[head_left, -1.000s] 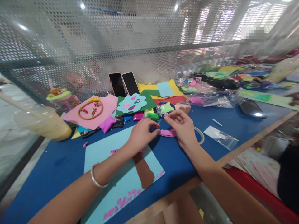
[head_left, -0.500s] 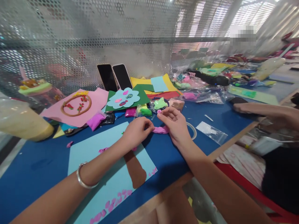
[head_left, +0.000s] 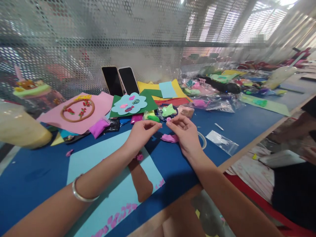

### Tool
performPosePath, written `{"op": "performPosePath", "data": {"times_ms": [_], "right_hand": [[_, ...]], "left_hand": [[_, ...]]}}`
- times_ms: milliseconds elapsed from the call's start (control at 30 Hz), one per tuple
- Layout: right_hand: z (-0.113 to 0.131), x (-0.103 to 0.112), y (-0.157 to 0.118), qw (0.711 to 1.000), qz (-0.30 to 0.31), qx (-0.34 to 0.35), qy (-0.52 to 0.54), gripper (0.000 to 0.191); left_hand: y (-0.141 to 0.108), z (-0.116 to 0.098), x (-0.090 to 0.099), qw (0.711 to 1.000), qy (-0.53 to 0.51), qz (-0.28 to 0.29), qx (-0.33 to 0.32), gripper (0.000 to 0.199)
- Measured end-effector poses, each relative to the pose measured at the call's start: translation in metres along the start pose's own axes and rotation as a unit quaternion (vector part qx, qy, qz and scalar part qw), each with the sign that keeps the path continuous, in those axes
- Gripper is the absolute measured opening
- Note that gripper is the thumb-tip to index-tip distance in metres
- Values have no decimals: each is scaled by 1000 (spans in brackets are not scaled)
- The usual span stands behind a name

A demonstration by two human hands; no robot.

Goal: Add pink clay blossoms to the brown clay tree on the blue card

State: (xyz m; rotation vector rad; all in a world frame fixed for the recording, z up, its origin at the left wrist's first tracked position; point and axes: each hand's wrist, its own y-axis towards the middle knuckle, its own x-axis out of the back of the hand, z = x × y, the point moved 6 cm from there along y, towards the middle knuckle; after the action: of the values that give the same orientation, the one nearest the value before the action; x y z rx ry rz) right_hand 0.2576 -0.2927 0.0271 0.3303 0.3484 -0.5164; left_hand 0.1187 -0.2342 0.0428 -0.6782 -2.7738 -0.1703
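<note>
My left hand (head_left: pixel 142 135) is closed in a pinch, thumb against fingers; whatever sits at the fingertips is too small to make out. Opposite it, my right hand (head_left: pixel 186 133) pinches a tiny rolled piece of pink clay (head_left: pixel 168 119). A larger lump of pink clay (head_left: pixel 169 138) rests below, by the right hand's lower fingers. Under my left forearm lies a light blue sheet (head_left: pixel 86 164) with a brown trunk shape (head_left: pixel 140 181) on it. Pink clay dabs (head_left: pixel 118 215) line the sheet's lower edge, and a pink clay blossom (head_left: pixel 140 157) sits near the trunk's top.
Two phones (head_left: pixel 112 82) lean against the perforated metal screen. Coloured paper, clay packets (head_left: pixel 99 127) and a cloud-shaped cutout (head_left: pixel 129 104) lie behind my hands. A drink cup (head_left: pixel 22 128) tilts at left. A tape roll (head_left: pixel 202 141) and small plastic bag (head_left: pixel 222 142) lie right; another person sits there.
My left hand has lifted off the pink clay lump and risen toward the right hand's fingertips. The other person's arm at right has drawn back from the table.
</note>
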Motion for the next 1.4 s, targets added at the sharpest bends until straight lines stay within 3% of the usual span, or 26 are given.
{"op": "performPosePath", "data": {"times_ms": [133,300,433,933,1400], "right_hand": [[4,0,-1,1000,-5,18,-14,25],[7,0,-1,998,-1,51,-26,23],[9,1,-1,997,-5,69,-34,22],[14,-1,-4,990,10,120,-76,16],[18,-4,-8,990,20,114,-85,19]], "left_hand": [[-9,-2,1,994,-90,-49,36,28],[-19,-6,-7,981,-183,-36,51,21],[-22,-8,-11,974,-218,-31,58,27],[-28,-12,-15,967,-243,-33,74,35],[-33,-16,-17,964,-256,-28,73,38]]}}
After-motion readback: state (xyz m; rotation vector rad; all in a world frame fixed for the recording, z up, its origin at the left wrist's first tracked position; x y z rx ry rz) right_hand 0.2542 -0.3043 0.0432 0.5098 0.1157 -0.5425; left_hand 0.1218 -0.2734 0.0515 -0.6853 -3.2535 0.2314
